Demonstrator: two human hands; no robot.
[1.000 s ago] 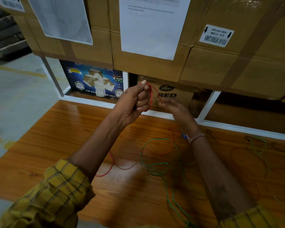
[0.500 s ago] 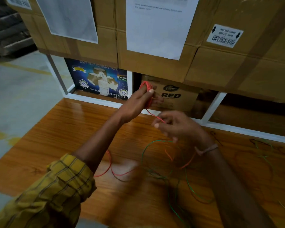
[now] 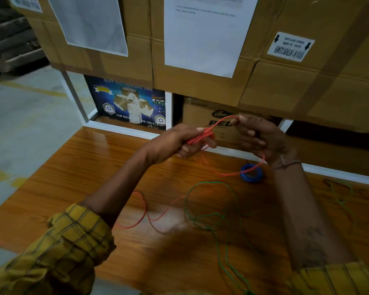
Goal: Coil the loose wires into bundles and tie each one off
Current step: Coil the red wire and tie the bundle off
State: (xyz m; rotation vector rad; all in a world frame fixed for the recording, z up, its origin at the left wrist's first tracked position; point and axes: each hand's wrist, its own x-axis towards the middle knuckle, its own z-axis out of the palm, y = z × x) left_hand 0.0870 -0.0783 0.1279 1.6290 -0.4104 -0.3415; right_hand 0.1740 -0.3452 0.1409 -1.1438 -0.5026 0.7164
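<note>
Fingers, left: your left hand [image 3: 179,143] has its fingers [image 3: 207,143] curled round a small coil of red wire [image 3: 202,135] — the turns lie bunched in the grip, held up above the table.
Fingers, right: your right hand [image 3: 262,138] pinches a strand of the same red wire between thumb and fingertips [image 3: 240,119], just beside the coil; the other fingers are loosely curled.
Head view, red wire: from the pinch the strand arcs down to the coil, and a loose length drops past your right wrist, sags low over the wooden table [image 3: 94,177], and trails off in curves toward your left sleeve [image 3: 73,241]. Most of it looks uncoiled as yet.
Head view, other wires: a green wire [image 3: 209,199] lies in open loops on the table between your forearms, crossing the red tail; a blue bundle [image 3: 250,172] sits on the table near your right wrist, apparently already wound. Thin wires further right are too faint to sort out.
Handling: judge the wire as very light, thin and springy — it will likely want to unwind the moment the grip slackens, and its smooth jacket may slide between the fingers.
Where to hold: keep the left grip across all the turns at one spot; feed with the right close to the coil.
Risk: the red tail may snag in the green loops as you draw it in.
</note>
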